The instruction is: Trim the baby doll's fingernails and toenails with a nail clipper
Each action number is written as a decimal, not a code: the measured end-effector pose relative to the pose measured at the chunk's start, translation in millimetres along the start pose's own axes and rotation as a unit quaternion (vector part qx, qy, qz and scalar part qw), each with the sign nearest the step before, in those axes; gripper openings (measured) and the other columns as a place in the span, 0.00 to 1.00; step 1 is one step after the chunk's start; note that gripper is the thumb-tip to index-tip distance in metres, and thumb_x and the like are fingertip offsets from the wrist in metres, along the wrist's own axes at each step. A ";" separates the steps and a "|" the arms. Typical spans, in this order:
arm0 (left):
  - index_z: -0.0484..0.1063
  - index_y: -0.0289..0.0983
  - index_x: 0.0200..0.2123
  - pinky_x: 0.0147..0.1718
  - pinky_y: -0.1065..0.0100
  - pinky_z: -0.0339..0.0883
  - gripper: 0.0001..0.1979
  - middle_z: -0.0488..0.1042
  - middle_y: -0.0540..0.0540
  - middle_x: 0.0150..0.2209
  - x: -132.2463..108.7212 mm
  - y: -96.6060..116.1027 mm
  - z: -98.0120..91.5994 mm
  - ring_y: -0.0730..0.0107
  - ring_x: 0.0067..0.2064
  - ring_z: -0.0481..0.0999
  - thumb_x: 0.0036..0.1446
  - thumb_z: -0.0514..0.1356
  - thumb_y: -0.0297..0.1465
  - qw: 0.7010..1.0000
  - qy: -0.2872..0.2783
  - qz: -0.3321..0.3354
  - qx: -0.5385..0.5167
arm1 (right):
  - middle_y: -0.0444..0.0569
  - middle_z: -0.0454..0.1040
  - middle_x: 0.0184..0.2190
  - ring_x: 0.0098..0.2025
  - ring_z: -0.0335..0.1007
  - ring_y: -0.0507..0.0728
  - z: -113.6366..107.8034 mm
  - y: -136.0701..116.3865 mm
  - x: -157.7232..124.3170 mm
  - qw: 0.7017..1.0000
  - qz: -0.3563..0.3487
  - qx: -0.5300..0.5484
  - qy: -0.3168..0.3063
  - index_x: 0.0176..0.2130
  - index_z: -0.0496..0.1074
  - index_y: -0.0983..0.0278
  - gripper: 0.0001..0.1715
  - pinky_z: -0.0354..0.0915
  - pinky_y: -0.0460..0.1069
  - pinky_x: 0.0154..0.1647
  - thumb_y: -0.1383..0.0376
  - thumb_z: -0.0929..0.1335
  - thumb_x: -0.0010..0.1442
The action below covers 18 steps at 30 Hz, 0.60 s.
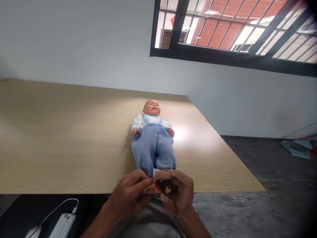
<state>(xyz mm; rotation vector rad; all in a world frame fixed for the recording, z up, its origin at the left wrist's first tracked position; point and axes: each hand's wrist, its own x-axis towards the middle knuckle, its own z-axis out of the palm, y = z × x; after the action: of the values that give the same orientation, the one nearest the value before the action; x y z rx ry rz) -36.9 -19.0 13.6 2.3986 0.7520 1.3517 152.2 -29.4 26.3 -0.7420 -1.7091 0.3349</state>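
Observation:
A baby doll [153,138] in a white top and blue fleece overalls lies on its back on a light wooden table [61,142], head away from me and feet at the near edge. My left hand [128,195] pinches one of the doll's bare feet. My right hand [178,193] is closed around a small dark metal tool, perhaps nail clippers [167,182], held against that foot. The doll's toes are mostly hidden by my fingers.
A white power bank with a white cable [63,223] lies below the table's near edge at the lower left. A grey wall and a barred window [235,29] stand behind the table. Dark floor lies to the right, with teal items [297,147] at the far right.

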 end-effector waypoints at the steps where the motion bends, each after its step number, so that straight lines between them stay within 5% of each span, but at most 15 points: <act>1: 0.75 0.34 0.47 0.32 0.69 0.72 0.11 0.77 0.43 0.36 0.5 -0.2 -0.2 0.67 0.33 0.75 0.61 0.63 0.22 1.000 0.012 0.010 0.001 | 0.48 0.82 0.33 0.29 0.81 0.59 0.7 1.4 -2.7 1.000 0.000 0.001 0.015 0.60 0.60 0.56 0.23 0.77 0.54 0.31 0.52 0.66 0.71; 6: 0.75 0.32 0.51 0.36 0.67 0.75 0.15 0.80 0.41 0.39 0.7 -1.0 1.7 0.65 0.37 0.78 0.61 0.63 0.21 0.999 0.027 0.045 0.008 | 0.48 0.83 0.34 0.30 0.81 0.60 6.2 7.0 -9.2 0.996 -0.009 0.019 0.090 0.62 0.57 0.54 0.26 0.79 0.58 0.36 0.51 0.66 0.71; 18: 0.74 0.32 0.56 0.37 0.67 0.77 0.18 0.78 0.37 0.43 -21.5 -7.0 21.0 0.65 0.40 0.77 0.64 0.59 0.18 0.996 0.063 0.053 0.027 | 0.50 0.82 0.36 0.32 0.78 0.60 18.6 15.3 -20.8 0.983 -0.049 0.069 0.165 0.65 0.58 0.54 0.29 0.76 0.52 0.25 0.57 0.68 0.69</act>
<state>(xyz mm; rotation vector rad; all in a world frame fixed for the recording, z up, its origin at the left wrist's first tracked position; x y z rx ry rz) -30.2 -25.4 -15.9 2.4442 0.7103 1.5559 141.5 -28.0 -3.6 -0.5738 -1.3884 0.2425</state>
